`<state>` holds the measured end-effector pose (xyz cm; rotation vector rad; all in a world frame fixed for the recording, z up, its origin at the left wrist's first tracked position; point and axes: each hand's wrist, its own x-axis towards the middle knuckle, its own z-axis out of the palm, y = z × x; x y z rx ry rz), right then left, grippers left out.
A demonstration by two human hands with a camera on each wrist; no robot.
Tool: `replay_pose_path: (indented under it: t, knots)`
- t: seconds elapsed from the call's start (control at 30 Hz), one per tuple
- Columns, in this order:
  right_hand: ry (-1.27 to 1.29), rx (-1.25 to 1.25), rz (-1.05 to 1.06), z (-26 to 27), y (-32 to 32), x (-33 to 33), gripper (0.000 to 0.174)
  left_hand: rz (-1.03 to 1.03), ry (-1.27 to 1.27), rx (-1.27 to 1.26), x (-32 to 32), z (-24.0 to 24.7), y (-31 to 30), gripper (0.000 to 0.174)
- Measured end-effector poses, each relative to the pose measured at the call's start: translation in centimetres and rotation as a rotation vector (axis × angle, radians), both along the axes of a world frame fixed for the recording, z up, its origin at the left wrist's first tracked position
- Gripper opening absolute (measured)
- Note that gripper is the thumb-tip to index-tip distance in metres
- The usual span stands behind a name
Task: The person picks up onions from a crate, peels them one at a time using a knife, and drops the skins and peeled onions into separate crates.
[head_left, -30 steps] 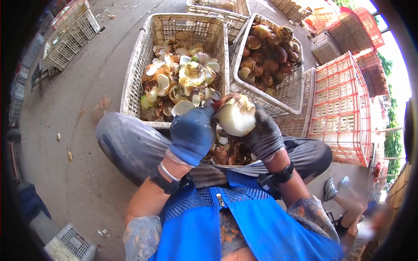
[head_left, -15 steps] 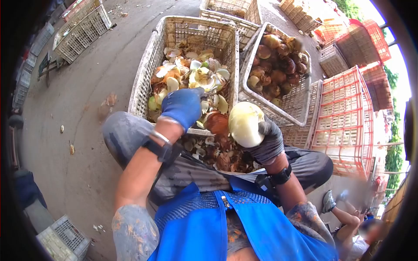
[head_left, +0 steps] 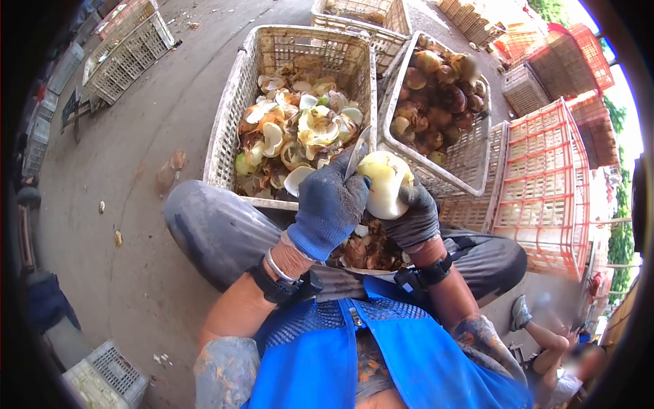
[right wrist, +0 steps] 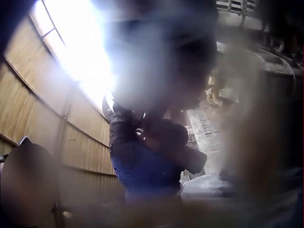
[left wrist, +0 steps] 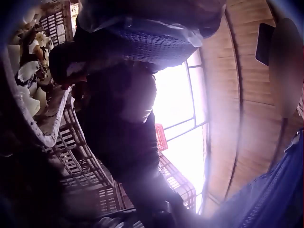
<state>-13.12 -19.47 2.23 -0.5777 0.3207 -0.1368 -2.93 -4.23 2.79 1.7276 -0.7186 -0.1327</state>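
My left hand [head_left: 332, 203], in a blue glove with darkened fingers, grips a knife whose blade [head_left: 355, 155] points up and away. My right hand [head_left: 417, 217], in a dark grey glove, holds a large pale onion [head_left: 385, 183], mostly bare of brown skin. The knife and left fingers are right beside the onion. In the right wrist view the blue-gloved left hand [right wrist: 152, 152] shows, blurred; the left wrist view is dark around the hands. Below the hands lie brown skins [head_left: 357, 253] in the lap.
A crate [head_left: 219, 146] of onion peelings [head_left: 300, 133] stands in front. To its right, a tilted crate [head_left: 485, 153] holds unpeeled onions [head_left: 443, 95]. Stacked crates with red netting [head_left: 541, 184] rise at the right. Another person [head_left: 555, 354] sits at lower right.
The left hand went out over the peelings crate and came back beside the onion with the knife. The onion lost its remaining brown skin and stays in the right hand.
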Motion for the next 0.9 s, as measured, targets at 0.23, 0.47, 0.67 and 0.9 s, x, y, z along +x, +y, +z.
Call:
replay_pose_path:
  t: [0.23,0.47,0.67,0.9]
  knots:
    - [0.060,-0.287,0.062,0.4,-0.3,-0.4,0.082,0.026,0.294,0.127,1.1,0.2,0.5,0.023]
    - [0.125,-0.311,0.024,2.1,-0.6,-0.8,0.084,0.147,-0.505,0.212,4.9,1.3,0.9,0.024]
    - [0.181,-0.533,0.111,1.9,-2.1,-1.1,0.087,-0.133,-0.828,0.445,3.5,2.7,3.4,0.043]
    - [0.178,-0.713,0.299,1.4,-3.4,-0.6,0.090,-0.291,-0.722,0.403,4.0,0.5,3.4,0.044]
